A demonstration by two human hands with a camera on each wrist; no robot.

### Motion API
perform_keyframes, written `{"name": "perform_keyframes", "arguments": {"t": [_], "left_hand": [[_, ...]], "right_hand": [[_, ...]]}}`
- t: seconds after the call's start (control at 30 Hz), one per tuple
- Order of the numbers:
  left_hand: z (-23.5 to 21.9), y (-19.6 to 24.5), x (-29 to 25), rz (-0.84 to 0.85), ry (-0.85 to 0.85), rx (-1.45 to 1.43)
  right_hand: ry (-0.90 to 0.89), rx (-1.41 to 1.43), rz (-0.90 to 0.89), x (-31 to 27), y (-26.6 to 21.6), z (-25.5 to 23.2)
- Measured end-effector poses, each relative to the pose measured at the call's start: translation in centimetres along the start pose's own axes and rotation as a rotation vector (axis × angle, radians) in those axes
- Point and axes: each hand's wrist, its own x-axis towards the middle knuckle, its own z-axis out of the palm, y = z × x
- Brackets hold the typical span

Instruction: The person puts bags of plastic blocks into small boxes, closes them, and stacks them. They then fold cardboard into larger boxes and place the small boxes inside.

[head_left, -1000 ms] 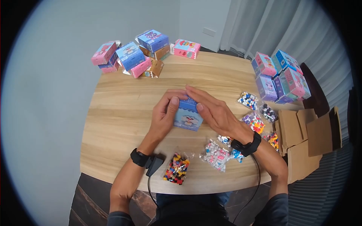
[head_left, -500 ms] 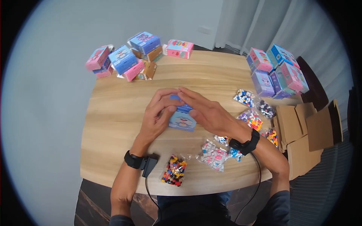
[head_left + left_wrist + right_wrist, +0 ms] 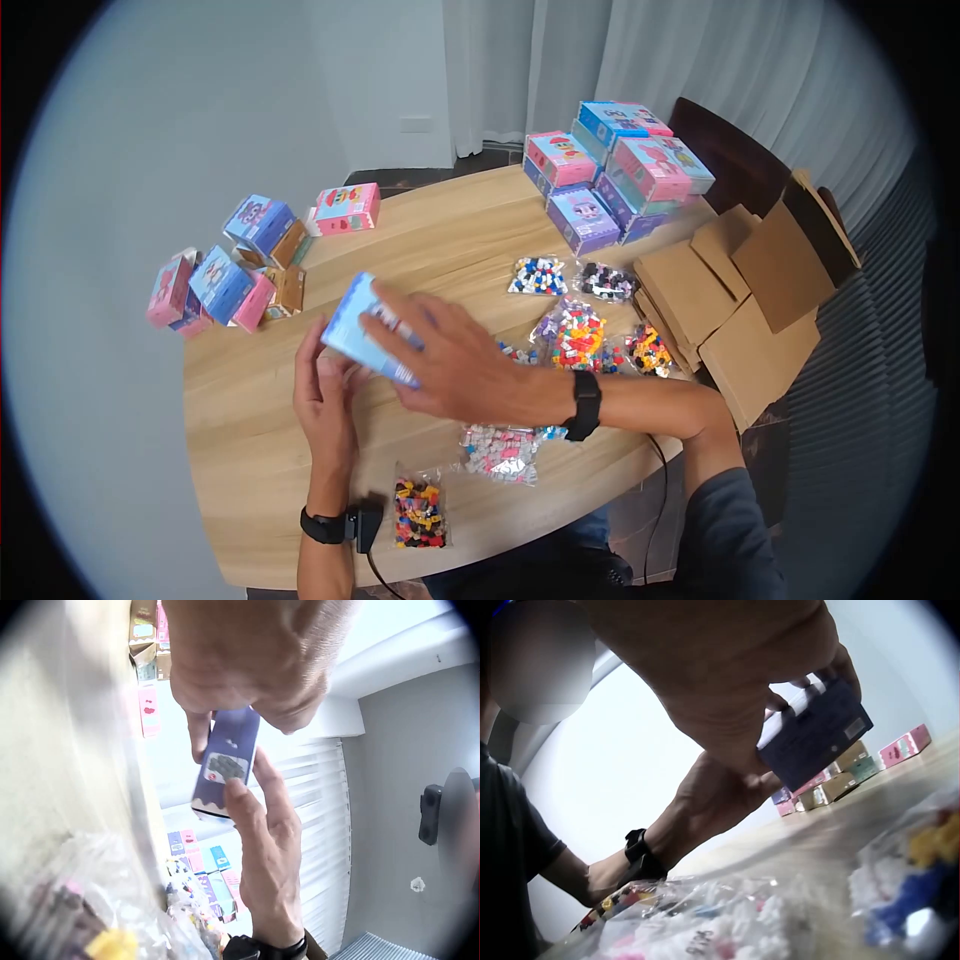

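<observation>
Curled right grip (image 3: 455, 358) just beside left grip (image 3: 326, 398)

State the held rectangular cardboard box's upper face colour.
Upper face: mostly light blue; best in head view.

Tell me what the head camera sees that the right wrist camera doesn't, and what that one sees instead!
Only the head view shows the cardboard box and the dark chair. Only the right wrist view shows the person's left sleeve. Both show the right hand holding a blue box, the left hand and bags of colourful pieces.
</observation>
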Motion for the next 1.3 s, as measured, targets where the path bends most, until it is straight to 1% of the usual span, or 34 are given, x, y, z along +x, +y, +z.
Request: {"name": "perform_keyframes", "arguments": {"t": [0.03, 0.07, 0.1, 0.17, 0.2, 0.23, 0.27, 0.3, 0.37, 0.4, 0.47, 0.5, 0.57, 0.6, 0.63, 0.67, 0.7, 0.73, 0.77, 0.8, 0.83, 0.9, 0.93, 0.97, 1.0, 1.03, 1.07, 1.1, 1.13, 1.17, 1.2, 1.23, 1.27, 1.3], "left_hand": [[0.2, 0.1, 0.2, 0.001, -0.007, -0.003], [0.4, 0.1, 0.4, 0.031, -0.006, 0.009], [0.5, 0.1, 0.5, 0.06, -0.002, 0.02], [-0.4, -0.7, 0.7, 0.049, -0.01, 0.072], [-0.8, -1.2, 0.8, -0.015, -0.004, 0.093], [-1.2, -1.8, 0.9, -0.078, 0.002, 0.115], [-1.7, -2.6, 1.1, -0.074, 0.002, 0.113], [-2.1, -3.6, 1.2, -0.077, 0.021, 0.111], [-2.7, -4.9, 1.4, -0.078, 0.038, 0.109], [-3.1, -5.4, 1.4, -0.089, 0.037, 0.085], [-3.4, -6.0, 1.7, -0.095, 0.039, 0.068], [-3.4, -6.2, 1.8, -0.084, 0.036, 0.086], [-3.5, -6.6, 1.5, -0.077, 0.072, 0.115], [-3.4, -6.7, 1.5, -0.05, 0.048, 0.122], [-3.4, -6.4, 1.5, -0.021, 0.025, 0.134], [-3.3, -5.7, 1.3, -0.02, 0.068, 0.153], [-3.0, -4.9, 1.3, 0.012, 0.068, 0.268], [-2.9, -3.9, 1.7, 0.043, 0.061, 0.382], [-3.2, -3.0, 2.2, 0.049, 0.088, 0.395], [-3.4, -1.9, 2.8, 0.167, 0.114, 0.531], [-3.5, -0.6, 3.7, 0.282, 0.133, 0.667], [-3.1, 4.4, 6.6, 0.542, 0.137, 1.049], [-3.3, 5.4, 8.8, 0.655, 0.166, 1.124], [-3.5, 6.2, 10.6, 0.773, 0.191, 1.197], [-3.4, 6.8, 11.7, 0.777, 0.184, 1.203], [-3.3, 7.4, 12.5, 0.657, 0.118, 1.214], [-3.2, 7.8, 12.8, 0.534, 0.056, 1.219], [-2.5, 7.8, 12.2, 0.536, 0.055, 1.222], [-1.3, 7.3, 10.5, 0.403, -0.071, 1.107], [-0.3, 6.6, 8.7, 0.268, -0.189, 0.986], [0.1, 5.7, 6.9, 0.287, -0.27, 0.979], [0.2, 4.8, 5.2, 0.308, -0.352, 0.972], [0.1, 4.1, 3.7, 0.231, -0.399, 0.878], [-0.2, 3.6, 2.4, 0.154, -0.448, 0.785]], "right_hand": [[0.056, 0.026, 0.018, -0.1, 1.3, -0.3], [0.118, -0.01, 0.047, 0.1, 2.9, -1.1], [0.12, -0.103, 0.113, 0.1, 4.7, -2.3], [0.102, -0.333, 0.235, -0.2, 9.2, -4.6], [0.102, -0.407, 0.275, -0.5, 11.2, -6.0], [0.064, -0.481, 0.374, -1.0, 12.8, -7.0], [0.027, -0.556, 0.472, -1.6, 14.2, -7.8], [0.029, -0.561, 0.47, -2.4, 15.7, -8.1], [-0.037, -0.651, 0.551, -4.0, 18.2, -8.3], [-0.037, -0.651, 0.55, -4.9, 18.8, -8.2], [-0.122, -0.793, 0.535, -6.2, 19.4, -8.0], [-0.119, -0.787, 0.53, -6.6, 20.1, -7.9], [-0.232, -0.837, 0.551, -6.8, 21.6, -7.6], [-0.222, -0.847, 0.559, -6.9, 21.9, -7.5], [-0.206, -0.853, 0.566, -6.5, 21.9, -7.6], [-0.197, -0.8, 0.56, -5.9, 21.1, -8.0], [-0.187, -0.752, 0.56, -5.3, 19.8, -8.6], [-0.184, -0.732, 0.535, -4.9, 18.5, -8.9], [-0.117, -0.667, 0.439, -4.6, 17.2, -9.2], [-0.049, -0.603, 0.348, -4.3, 15.9, -9.7], [-0.041, -0.589, 0.335, -3.9, 14.2, -10.3], [-0.009, -0.359, 0.325, -2.9, 10.3, -11.5], [-0.005, -0.348, 0.329, -2.6, 8.8, -11.9], [-0.016, -0.264, 0.312, -2.2, 7.5, -12.3], [-0.027, -0.182, 0.293, -1.9, 6.7, -12.2], [-0.022, -0.177, 0.298, -1.4, 6.5, -11.7], [-0.05, -0.139, 0.26, -0.6, 6.8, -10.9], [-0.078, -0.105, 0.22, 0.5, 7.2, -10.1], [-0.14, -0.09, 0.201, 2.1, 8.0, -8.9], [-0.144, -0.096, 0.156, 3.8, 9.5, -7.0], [-0.148, -0.101, 0.11, 5.6, 11.1, -4.8], [-0.204, -0.089, 0.134, 8.3, 12.3, -2.8], [-0.26, -0.078, 0.154, 11.2, 13.5, -0.9], [-0.259, -0.126, 0.167, 13.8, 14.7, 1.3]]}}
